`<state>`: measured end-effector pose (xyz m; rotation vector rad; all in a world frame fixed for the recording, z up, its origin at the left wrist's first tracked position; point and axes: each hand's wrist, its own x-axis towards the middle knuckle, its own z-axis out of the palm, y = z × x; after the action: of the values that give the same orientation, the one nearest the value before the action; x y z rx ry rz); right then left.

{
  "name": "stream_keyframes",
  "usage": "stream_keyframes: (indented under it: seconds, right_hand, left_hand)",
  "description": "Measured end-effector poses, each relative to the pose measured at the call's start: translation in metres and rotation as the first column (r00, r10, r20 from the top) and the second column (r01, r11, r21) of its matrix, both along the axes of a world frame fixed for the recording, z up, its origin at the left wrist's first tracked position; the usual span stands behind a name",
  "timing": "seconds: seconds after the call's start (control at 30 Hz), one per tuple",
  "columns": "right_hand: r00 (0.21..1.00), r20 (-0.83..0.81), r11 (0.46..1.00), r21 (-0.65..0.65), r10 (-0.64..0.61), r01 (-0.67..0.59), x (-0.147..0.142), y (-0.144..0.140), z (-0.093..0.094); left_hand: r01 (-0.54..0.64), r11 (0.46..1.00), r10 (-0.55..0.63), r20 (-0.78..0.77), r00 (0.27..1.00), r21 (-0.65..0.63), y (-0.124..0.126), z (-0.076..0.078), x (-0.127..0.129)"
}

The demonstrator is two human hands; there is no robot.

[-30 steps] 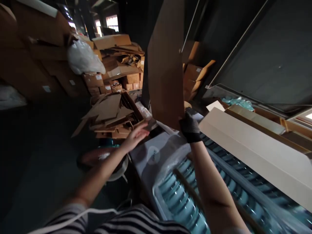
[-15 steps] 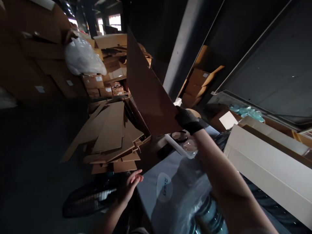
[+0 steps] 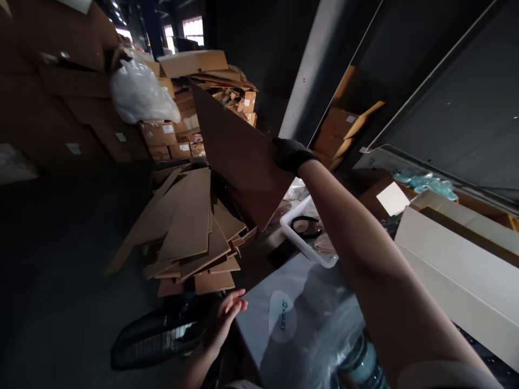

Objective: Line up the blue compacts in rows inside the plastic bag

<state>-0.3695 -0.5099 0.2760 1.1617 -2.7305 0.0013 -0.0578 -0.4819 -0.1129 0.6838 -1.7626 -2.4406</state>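
The gloved right hand [image 3: 291, 155] is gripping the cardboard sheet [image 3: 239, 156], now swung further toward the pile of flat cardboard [image 3: 190, 227] at centre left; the bare left hand [image 3: 227, 316], fingers loosely open, is holding nothing.

The black-gloved right hand [image 3: 291, 155] grips a flat brown cardboard sheet [image 3: 239, 156] above a heap of brown cardboard pieces [image 3: 190, 227]. The bare left hand [image 3: 227, 316] hangs open near a black fan grille [image 3: 162, 337].

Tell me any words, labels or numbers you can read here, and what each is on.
Oval sticker on the grey wrapped surface: one script word, too blurred to read.
White labels on the stacked cardboard boxes: too small to read.
Cardboard sheet in the gloved right hand: no print visible.
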Motion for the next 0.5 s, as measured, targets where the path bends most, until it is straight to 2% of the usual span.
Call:
stream_keyframes:
  seconds: [0.17, 0.27, 0.4, 0.5]
  right_hand:
    - [0.999, -0.031, 1.000, 0.025, 0.015, -0.014, -0.007, -0.018, 0.013]
    - [0.997, -0.049, 0.998, 0.030, 0.056, -0.054, -0.012, -0.019, 0.015]
    - [0.994, -0.104, 0.999, 0.000, 0.045, -0.046, -0.016, -0.017, 0.022]
    - [0.993, -0.112, 0.999, -0.022, 0.027, -0.030, -0.014, -0.020, 0.016]
  left_hand:
    - [-0.044, 0.999, 0.044, 0.043, 0.998, -0.018, -0.007, 0.000, 0.008]
    - [-0.065, 0.998, 0.065, 0.049, 0.997, -0.010, -0.009, 0.000, 0.012]
    - [-0.164, 0.985, 0.162, 0.047, 0.986, 0.043, -0.007, -0.001, 0.015]
    - [-0.215, 0.974, 0.211, 0.054, 0.976, 0.076, -0.002, 0.000, 0.017]
